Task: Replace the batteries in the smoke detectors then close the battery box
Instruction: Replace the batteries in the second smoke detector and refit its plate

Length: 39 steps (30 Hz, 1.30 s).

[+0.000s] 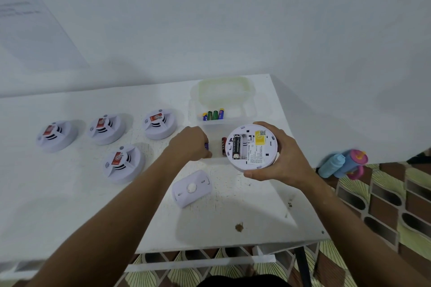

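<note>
Gripping an upturned smoke detector (251, 147), the right hand (279, 158) is exposing one black battery (236, 147), its lettering unreadable. The left hand (191, 142) is pinching a purple battery (206, 146).

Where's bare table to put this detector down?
Bare table lies near the front left edge, below the four detectors; a smaller patch sits right of the cover. Around the battery box and left hand it is crowded.

Both bare forearms reach forward from the counter's near edge. The left hand (191, 143) is knuckles-up, fingers curled down around something small and purple near the counter's middle. The right hand (277, 158) is raised toward the right edge, fingers and thumb wrapped in a wide grip.
</note>
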Each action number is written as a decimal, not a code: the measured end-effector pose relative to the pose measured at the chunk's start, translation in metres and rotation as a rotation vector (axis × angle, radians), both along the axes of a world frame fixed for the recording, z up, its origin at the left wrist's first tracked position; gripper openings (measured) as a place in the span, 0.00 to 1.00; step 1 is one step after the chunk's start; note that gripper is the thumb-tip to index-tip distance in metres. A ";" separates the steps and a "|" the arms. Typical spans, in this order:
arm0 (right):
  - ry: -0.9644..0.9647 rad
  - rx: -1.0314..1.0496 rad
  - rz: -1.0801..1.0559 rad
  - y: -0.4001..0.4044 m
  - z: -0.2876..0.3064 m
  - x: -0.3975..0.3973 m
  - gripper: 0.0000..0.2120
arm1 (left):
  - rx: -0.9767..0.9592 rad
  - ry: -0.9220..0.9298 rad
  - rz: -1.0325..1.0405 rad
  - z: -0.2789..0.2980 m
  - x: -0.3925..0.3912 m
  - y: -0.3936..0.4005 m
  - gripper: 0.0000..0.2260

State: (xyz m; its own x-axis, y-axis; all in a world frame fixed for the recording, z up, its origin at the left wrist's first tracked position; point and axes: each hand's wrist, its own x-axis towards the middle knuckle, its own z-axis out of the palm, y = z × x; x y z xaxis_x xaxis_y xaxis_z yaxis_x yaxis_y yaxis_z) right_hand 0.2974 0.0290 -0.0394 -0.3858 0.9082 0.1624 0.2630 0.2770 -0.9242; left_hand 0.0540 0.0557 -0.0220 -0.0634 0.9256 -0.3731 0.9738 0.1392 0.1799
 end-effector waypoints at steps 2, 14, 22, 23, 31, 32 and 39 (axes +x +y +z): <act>0.003 0.008 0.001 -0.001 0.002 0.000 0.47 | 0.059 -0.054 0.063 0.003 0.002 -0.003 0.17; 0.036 0.053 -0.002 0.004 0.014 -0.007 0.45 | 0.568 -0.687 0.128 0.072 0.012 -0.034 0.05; 0.053 0.060 0.022 0.009 0.018 -0.020 0.46 | 0.336 -0.459 -0.145 0.096 0.013 -0.041 0.15; 0.053 0.056 0.025 0.009 0.017 -0.021 0.46 | 0.337 -0.441 -0.149 0.096 0.013 -0.042 0.12; 0.052 0.059 0.049 0.006 0.012 -0.030 0.48 | 0.410 -0.504 -0.156 0.088 0.012 -0.042 0.12; 0.057 0.063 0.052 0.006 0.013 -0.032 0.48 | 0.450 -0.538 -0.119 0.084 0.011 -0.044 0.14; 0.136 0.067 0.082 0.003 0.019 -0.039 0.43 | 0.460 -0.647 -0.182 0.058 0.001 -0.064 0.28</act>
